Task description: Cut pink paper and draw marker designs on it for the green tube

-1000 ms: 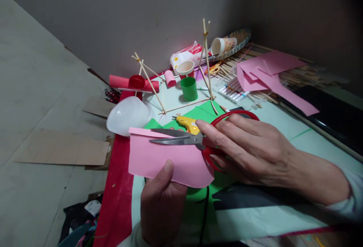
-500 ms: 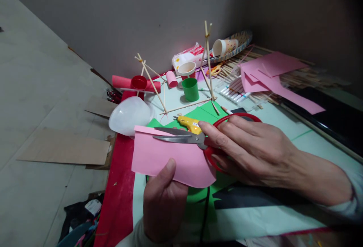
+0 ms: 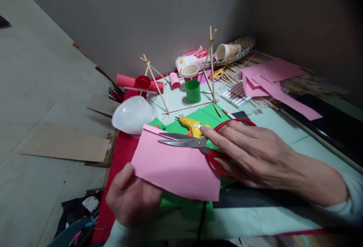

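One pink sheet (image 3: 176,171) at centre frame, held at its lower-left edge by the left hand (image 3: 133,196), with thumb at the edge and fingers beneath. At its upper edge, scissors (image 3: 199,142) with blades slightly parted, gripped through the red handles by the right hand (image 3: 255,156); beside the blades, a narrow strip partly cut. Looks like thin card: probably light, springy, quick to crease or tear, hardly slippery. Best pinched gently near the left edge, clear of the blades. Scissors likely stiff and heavier, best taken by the handles. Just beyond, a yellow glue gun (image 3: 194,126) over green paper (image 3: 208,111). Left of centre, a white bowl (image 3: 132,115); farther up, a stick frame (image 3: 157,84). Toward upper right, markers (image 3: 236,94).
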`<state>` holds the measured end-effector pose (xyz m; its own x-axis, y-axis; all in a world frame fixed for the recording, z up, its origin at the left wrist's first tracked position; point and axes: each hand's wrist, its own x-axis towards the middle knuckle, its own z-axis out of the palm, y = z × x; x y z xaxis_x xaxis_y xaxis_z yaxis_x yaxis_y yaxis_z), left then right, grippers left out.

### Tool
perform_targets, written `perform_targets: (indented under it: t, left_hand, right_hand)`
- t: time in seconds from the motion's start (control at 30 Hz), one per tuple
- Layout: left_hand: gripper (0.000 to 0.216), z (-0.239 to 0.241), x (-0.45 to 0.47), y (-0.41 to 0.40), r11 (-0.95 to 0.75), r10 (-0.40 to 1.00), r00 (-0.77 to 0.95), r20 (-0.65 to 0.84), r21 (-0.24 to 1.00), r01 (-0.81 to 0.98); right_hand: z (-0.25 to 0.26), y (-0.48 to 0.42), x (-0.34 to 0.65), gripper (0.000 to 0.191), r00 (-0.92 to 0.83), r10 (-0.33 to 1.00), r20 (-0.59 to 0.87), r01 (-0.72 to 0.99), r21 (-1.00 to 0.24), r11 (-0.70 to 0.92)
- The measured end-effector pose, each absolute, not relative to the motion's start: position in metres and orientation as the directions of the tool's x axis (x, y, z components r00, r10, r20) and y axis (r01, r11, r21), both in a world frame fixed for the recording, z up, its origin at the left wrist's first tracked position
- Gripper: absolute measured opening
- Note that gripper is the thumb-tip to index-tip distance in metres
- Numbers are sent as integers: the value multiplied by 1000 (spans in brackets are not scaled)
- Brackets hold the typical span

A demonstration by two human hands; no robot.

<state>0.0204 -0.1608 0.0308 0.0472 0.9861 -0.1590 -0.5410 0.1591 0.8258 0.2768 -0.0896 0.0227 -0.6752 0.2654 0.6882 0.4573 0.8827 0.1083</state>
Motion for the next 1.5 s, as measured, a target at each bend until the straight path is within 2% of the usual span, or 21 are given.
perform_targets:
  t: [0.07, 0.13, 0.23, 0.33, 0.43, 0.53, 0.63, 0.83, 1.1, 1.3, 1.5]
  left_hand:
    - [78, 47, 9, -159, 216, 971, 24, -239, 826, -520]
    - [79, 61, 3, -157, 206, 971, -8, -238, 854, -478]
    - [68, 76, 2, -151, 238, 963, -27, -267, 898, -371]
    - [62, 79, 6, -145, 301, 948, -12, -317, 911, -283]
    - [65, 76, 10, -142, 283, 957, 3, -291, 926, -250]
    - [73, 70, 14, -142, 238, 970, 5, -244, 939, -249]
    - [69, 66, 17, -143, 216, 974, -11, -228, 939, -269]
    - [51, 64, 22, -144, 292, 949, -33, -315, 911, -290]
    - [66, 63, 25, -146, 371, 911, -77, -406, 885, -280]
    - [57, 63, 26, -145, 385, 911, -25, -411, 872, -302]
    - [58, 62, 26, -144, 385, 915, 1, -403, 873, -299]
  right_hand:
    - [23, -90, 277, 37, -675, 265, 689, 446, 95, 890]
    - [23, -92, 276, 37, -677, 267, 686, 437, 83, 896]
    - [25, -93, 277, 39, -693, 254, 675, 422, 93, 902]
    - [27, -94, 276, 38, -685, 235, 690, 438, 132, 889]
    - [28, -93, 277, 38, -679, 232, 697, 442, 136, 887]
    - [26, -92, 279, 38, -686, 243, 685, 433, 117, 894]
    - [24, -90, 281, 38, -692, 259, 674, 434, 102, 895]
    - [25, -88, 281, 35, -699, 237, 674, 408, 105, 907]
    - [21, -87, 282, 39, -714, 249, 655, 420, 116, 900]
    - [24, -87, 279, 34, -706, 250, 662, 423, 111, 899]
    - [22, -88, 281, 37, -727, 246, 641, 419, 129, 899]
